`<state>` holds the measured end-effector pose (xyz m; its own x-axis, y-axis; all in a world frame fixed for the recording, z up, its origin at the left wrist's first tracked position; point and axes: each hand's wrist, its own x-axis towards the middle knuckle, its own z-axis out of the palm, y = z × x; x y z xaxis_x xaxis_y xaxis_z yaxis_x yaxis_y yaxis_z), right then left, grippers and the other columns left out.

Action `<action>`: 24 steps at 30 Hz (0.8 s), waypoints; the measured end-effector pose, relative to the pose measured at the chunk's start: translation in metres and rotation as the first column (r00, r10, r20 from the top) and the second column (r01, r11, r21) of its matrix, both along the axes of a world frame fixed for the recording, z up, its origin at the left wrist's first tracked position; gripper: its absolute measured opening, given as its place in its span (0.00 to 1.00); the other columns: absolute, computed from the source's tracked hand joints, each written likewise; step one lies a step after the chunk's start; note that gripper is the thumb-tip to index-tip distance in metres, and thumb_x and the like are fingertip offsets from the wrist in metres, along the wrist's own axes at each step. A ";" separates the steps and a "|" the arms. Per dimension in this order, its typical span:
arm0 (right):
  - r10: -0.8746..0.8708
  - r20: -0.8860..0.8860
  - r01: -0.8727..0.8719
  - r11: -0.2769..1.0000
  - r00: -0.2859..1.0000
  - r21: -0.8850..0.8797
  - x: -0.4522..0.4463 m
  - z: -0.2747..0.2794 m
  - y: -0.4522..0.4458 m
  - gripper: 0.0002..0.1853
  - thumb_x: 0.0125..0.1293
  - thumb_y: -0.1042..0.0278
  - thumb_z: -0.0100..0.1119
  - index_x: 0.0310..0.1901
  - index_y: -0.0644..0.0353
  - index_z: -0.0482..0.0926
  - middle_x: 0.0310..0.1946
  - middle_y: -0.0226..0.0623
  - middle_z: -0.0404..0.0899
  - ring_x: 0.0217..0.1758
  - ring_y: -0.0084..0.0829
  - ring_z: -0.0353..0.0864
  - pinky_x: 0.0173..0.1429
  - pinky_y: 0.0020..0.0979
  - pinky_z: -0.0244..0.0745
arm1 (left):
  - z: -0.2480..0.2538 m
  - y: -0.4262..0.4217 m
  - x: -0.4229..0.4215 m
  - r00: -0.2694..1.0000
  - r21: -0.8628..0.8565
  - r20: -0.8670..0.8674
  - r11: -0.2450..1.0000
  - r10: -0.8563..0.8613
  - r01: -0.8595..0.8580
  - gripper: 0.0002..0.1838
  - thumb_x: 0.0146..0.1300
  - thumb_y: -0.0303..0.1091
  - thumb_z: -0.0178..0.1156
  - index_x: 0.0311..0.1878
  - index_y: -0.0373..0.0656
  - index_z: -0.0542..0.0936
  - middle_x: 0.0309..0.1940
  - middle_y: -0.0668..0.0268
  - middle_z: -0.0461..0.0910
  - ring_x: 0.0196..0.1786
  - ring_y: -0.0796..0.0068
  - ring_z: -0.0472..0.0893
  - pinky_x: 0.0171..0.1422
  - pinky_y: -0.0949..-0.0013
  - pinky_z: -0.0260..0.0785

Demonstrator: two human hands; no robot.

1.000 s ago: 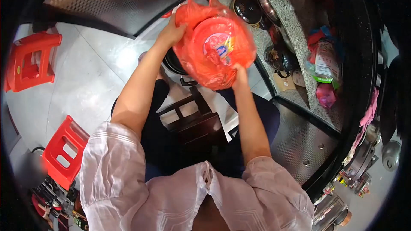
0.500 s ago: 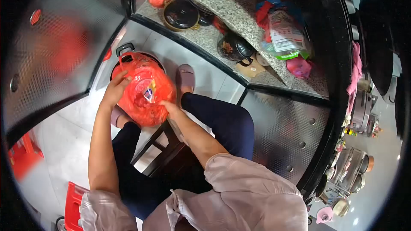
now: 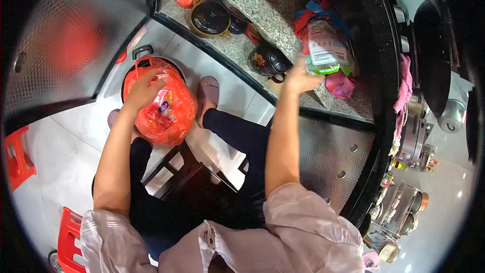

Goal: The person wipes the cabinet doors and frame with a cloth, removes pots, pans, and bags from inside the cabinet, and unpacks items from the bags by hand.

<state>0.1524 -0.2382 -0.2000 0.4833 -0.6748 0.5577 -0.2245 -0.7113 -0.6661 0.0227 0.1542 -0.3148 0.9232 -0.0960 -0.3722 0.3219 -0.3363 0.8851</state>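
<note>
A red plastic bag (image 3: pixel 177 114) bulges with packets and sits on a round, dark-rimmed container with a black handle (image 3: pixel 143 50), on the floor between my feet. My left hand (image 3: pixel 145 92) lies on the left side of the bag, fingers stretched over its opening. Out to the right, my right hand (image 3: pixel 301 78) is raised over the cabinet shelf, thumb and fingers apart, partly blurred. Closest to it is a clear package with a white label and green edge (image 3: pixel 326 48); I cannot tell whether the fingers touch it. A pink bag (image 3: pixel 339 86) lies just beside.
Lidded black pots (image 3: pixel 211 17) and a flowered dark pot (image 3: pixel 267 60) stand in the open cabinet on the lower level. A granite shelf edge (image 3: pixel 262 12) runs above them. Textured cabinet doors (image 3: pixel 328 146) flank me. Red stools (image 3: pixel 70 242) are at left.
My right hand has let go of the red bag and swung right to the shelf packages. My left hand has stayed at the bag, its fingers now further over the opening.
</note>
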 end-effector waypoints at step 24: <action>0.313 0.103 -0.176 0.213 0.944 0.961 -0.066 0.076 -0.059 0.22 0.67 0.65 0.58 0.62 0.54 0.72 0.58 0.36 0.79 0.60 0.40 0.78 0.64 0.56 0.72 | 0.044 -0.020 -0.006 0.980 0.142 0.165 0.986 -0.114 0.091 0.30 0.66 0.51 0.59 0.65 0.41 0.73 0.63 0.53 0.75 0.65 0.57 0.74 0.68 0.61 0.65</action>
<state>0.0866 -0.2971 -0.1237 0.7305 -0.5085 -0.4559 -0.2731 0.3944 -0.8774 0.0166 0.1342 -0.2710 0.9624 -0.1534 -0.2242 0.1263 -0.4781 0.8692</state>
